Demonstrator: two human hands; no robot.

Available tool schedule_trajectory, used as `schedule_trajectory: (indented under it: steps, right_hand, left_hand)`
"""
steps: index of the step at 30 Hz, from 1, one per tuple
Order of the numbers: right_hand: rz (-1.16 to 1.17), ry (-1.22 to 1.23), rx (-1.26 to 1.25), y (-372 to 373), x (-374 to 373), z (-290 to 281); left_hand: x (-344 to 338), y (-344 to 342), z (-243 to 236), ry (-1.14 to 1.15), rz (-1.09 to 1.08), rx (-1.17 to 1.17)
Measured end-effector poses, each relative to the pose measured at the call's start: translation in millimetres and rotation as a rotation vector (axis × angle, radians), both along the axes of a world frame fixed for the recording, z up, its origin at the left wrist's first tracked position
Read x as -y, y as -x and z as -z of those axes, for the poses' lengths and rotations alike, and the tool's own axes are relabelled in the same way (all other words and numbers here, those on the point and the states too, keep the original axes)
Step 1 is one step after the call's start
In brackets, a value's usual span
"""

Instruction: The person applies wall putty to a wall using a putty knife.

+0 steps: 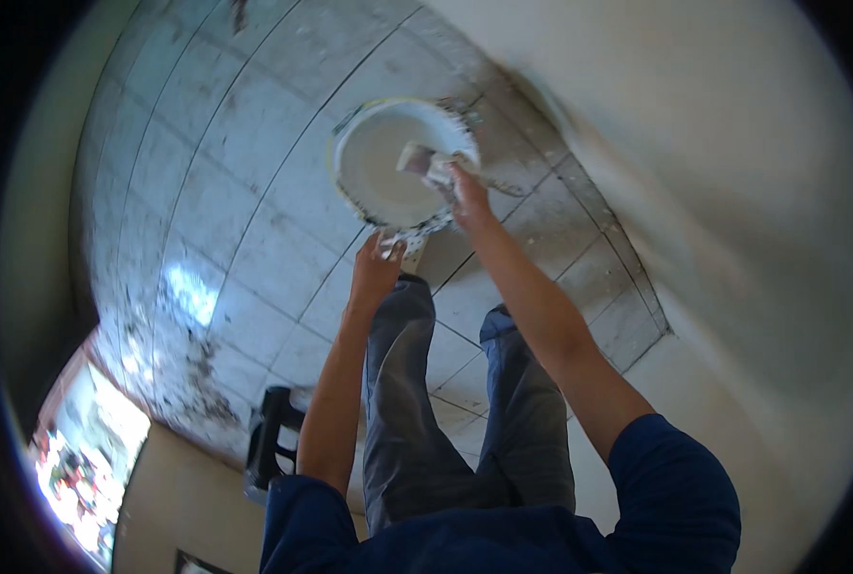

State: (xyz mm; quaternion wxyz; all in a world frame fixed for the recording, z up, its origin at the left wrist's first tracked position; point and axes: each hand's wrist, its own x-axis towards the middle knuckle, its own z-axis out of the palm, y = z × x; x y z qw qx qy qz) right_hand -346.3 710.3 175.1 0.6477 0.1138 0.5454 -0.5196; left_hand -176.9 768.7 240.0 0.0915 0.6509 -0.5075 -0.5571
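A round white bucket with a paint-smeared rim stands on the tiled floor in front of my feet, with pale, whitish paint inside. My right hand is closed around a paintbrush at the bucket's right side. The brush's bristle end, coated in pale paint, is over the bucket's opening, and its handle sticks out to the right. At the near rim, my left hand has curled fingers with white smears on them. They appear to grip the rim, though the fingertips are partly hidden.
Large grey tiles with dark stains and paint spots make up the floor. A pale wall runs along the right. A black and grey object stands behind my left arm, and a bright opening shows at lower left.
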Motion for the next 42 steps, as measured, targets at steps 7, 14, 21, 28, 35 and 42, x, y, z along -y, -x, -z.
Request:
schedule_trajectory:
  steps: [7, 14, 21, 28, 35, 42]
  right_hand:
    - [0.435, 0.217, 0.155, 73, -20, -121]
    - [0.922, 0.402, -0.148, 215, -134, -213]
    - [1.372, 0.278, -0.400, 312, -240, -245]
    - [1.603, 0.607, -0.485, 404, -230, -308]
    - [1.494, 0.893, -0.717, 423, -234, -472]
    - [1.584, -0.024, -1.043, 408, -207, -298]
  left_hand:
    - [-16, 62, -36, 0.131, 0.377, -0.111]
    - [-11, 153, -121, -0.011, 0.527, -0.184]
    - [-1, 269, -186, 0.287, 0.839, -0.335]
    - [-40, 362, -240, 0.214, 0.758, -0.389]
    - [-35, 355, -248, 0.471, 1.116, -0.460]
    - [-45, 342, -243, 0.309, 0.899, -0.433]
